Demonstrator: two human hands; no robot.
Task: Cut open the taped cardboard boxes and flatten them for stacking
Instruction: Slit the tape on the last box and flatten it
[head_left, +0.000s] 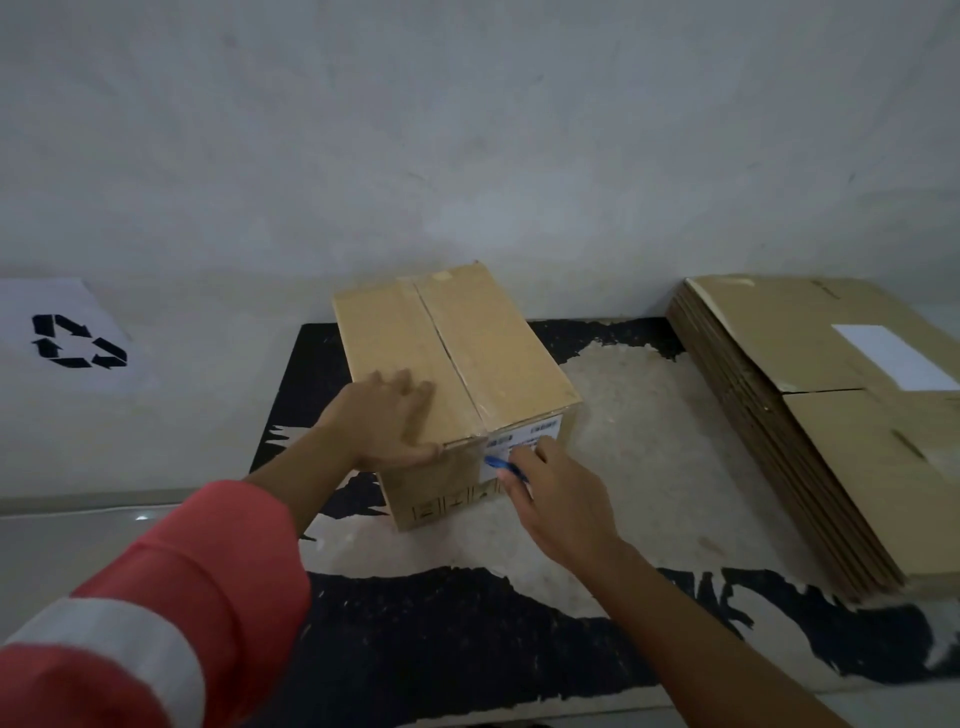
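**Position.** The closed brown cardboard box (457, 353) stands upright at the centre of the worn black mat (467, 634) on the counter. Its top flaps meet along a taped centre seam (447, 343) running from 12 o'clock to 6 o'clock. A stack of flattened brown cardboard sheets (810, 415) lies at 3 o'clock, well apart. A white sheet printed with a black recycling symbol (57, 338) lies at 9 o'clock.

**Hands.** The left hand (389, 421) lies flat on the left top flap at the near edge, fingers extended and grasping nothing. The right hand (556, 499) grasps a slim blue-handled cutting tool (506, 467), fingers clenched round it. The tip sits against the white label (524, 436) on the near face, just below the seam end. The blade itself is too small to make out.

**Hazards, as judged.**
- Left thumb in the cut line. The thumb rests at the top edge, just beside the tool tip. A slip toward 9 o'clock would likely reach it.
- Box shift. Only the left flap is pressed down. A push toward 12 o'clock could slide or rotate the box on the mat.
- Missed seam. The tip is on the label, not plainly on the tape. A stroke begun there may tear paper and leave the tape whole.
- Deep cut. Excess pressure may score the flaps and weaken the flattened sheet.
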